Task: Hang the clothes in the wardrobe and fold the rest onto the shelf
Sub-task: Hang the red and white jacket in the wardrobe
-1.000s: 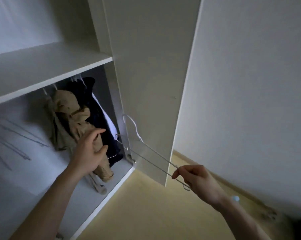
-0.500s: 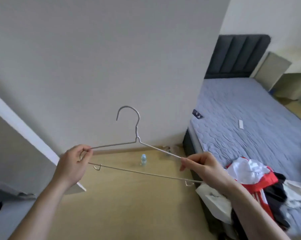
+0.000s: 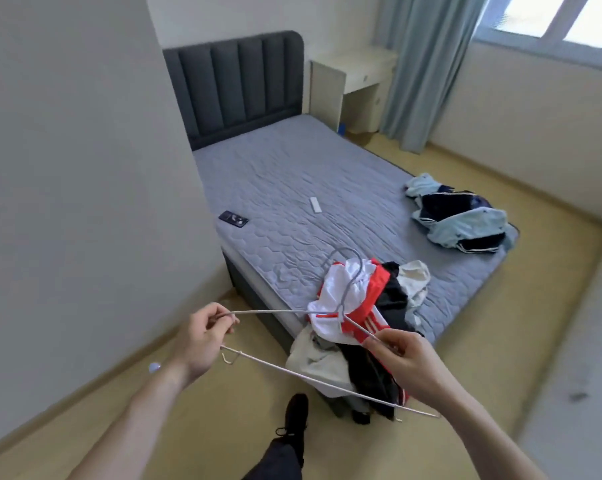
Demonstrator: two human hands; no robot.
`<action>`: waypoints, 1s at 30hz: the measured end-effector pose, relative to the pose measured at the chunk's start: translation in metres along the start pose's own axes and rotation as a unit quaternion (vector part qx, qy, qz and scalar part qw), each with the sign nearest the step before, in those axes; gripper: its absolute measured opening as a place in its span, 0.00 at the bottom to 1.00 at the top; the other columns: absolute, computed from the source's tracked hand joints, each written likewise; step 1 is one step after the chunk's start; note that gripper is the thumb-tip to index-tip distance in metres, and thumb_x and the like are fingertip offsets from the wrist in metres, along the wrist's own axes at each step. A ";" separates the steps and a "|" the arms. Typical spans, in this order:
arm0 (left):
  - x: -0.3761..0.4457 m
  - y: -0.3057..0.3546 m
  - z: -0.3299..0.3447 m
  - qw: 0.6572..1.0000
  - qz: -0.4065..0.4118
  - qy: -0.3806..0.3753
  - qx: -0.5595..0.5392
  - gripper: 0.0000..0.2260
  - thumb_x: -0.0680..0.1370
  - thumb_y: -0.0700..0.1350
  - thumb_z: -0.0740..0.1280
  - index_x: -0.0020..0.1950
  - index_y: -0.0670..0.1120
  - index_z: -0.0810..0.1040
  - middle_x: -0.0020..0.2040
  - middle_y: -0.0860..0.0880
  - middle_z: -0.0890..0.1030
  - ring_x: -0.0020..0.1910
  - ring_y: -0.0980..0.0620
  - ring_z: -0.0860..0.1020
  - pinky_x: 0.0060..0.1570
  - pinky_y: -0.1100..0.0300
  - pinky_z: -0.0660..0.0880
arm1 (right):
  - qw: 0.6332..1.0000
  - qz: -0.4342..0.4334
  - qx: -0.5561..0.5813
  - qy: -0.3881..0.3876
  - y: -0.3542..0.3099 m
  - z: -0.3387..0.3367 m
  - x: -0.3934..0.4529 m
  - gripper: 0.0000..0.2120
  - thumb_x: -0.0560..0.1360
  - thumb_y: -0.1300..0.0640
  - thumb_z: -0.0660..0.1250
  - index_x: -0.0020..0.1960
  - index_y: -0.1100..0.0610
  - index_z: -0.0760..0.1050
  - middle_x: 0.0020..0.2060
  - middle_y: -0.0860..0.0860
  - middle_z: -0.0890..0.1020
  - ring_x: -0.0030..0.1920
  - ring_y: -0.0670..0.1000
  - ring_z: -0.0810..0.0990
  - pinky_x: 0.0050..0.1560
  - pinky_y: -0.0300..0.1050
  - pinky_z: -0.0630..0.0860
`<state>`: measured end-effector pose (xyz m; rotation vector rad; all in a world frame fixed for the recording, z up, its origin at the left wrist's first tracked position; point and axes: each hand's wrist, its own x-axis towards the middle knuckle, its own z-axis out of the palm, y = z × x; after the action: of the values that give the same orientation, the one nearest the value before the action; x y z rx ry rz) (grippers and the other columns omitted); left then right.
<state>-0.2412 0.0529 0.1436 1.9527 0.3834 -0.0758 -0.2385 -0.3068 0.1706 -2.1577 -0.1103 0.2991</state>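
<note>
A: What has changed in the last second?

B: The wardrobe is gone from view; the view has swung round to the bed (image 3: 313, 174). The wire hanger (image 3: 292, 367) has come along, and now both hands hold it. The left hand (image 3: 202, 336), lower centre-left of the frame, pinches one end; the right hand (image 3: 408, 363), lower centre-right, has fingers curled round the other shoulder.

A: And the clothes?

B: A red, white and black pile (image 3: 358, 317) lies at the near corner of the bed, just behind the hanger in the middle of the frame. A light-blue and dark heap (image 3: 462, 218) sits at the right edge of the bed.

A: Meaning?

B: Likely an empty hanger is being brought to dress the next garment, then back to the wardrobe.
</note>
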 end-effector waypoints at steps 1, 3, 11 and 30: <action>0.018 0.003 0.019 1.000 0.001 -0.021 -0.001 0.08 0.81 0.40 0.67 0.43 0.45 0.82 0.41 0.46 0.85 0.42 0.47 0.81 0.39 0.60 0.76 | 1.000 0.015 0.001 0.010 0.010 -0.007 0.007 0.14 0.80 0.51 0.70 0.36 0.44 0.80 0.26 0.40 0.72 0.30 0.41 0.68 0.34 0.37 0.63; 0.053 0.008 0.053 0.998 0.001 -0.062 0.003 0.05 0.79 0.46 0.70 0.44 0.48 0.83 0.41 0.49 0.85 0.42 0.50 0.81 0.44 0.53 0.78 | 0.998 0.050 0.010 0.031 0.029 -0.021 0.024 0.11 0.80 0.51 0.70 0.39 0.47 0.83 0.26 0.42 0.72 0.30 0.42 0.66 0.33 0.39 0.63; 0.181 -0.015 0.152 0.987 -0.088 -0.118 0.062 0.18 0.77 0.38 0.68 0.66 0.50 0.75 0.63 0.49 0.78 0.54 0.51 0.80 0.56 0.56 0.75 | 0.984 0.155 0.002 0.086 0.084 -0.069 0.106 0.10 0.80 0.53 0.71 0.40 0.53 0.84 0.26 0.44 0.69 0.29 0.44 0.66 0.34 0.42 0.62; 0.324 -0.058 0.417 0.881 -0.182 -0.316 0.301 0.13 0.75 0.48 0.66 0.58 0.55 0.80 0.63 0.50 0.74 0.63 0.46 0.77 0.64 0.57 0.72 | 0.948 0.286 0.066 0.122 0.234 -0.162 0.268 0.18 0.81 0.52 0.67 0.45 0.68 0.76 0.31 0.50 0.65 0.31 0.47 0.63 0.37 0.47 0.60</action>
<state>0.0995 -0.2290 -0.1509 2.2802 0.2971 -1.1690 0.0539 -0.5186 0.0201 -2.0352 0.6700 0.3533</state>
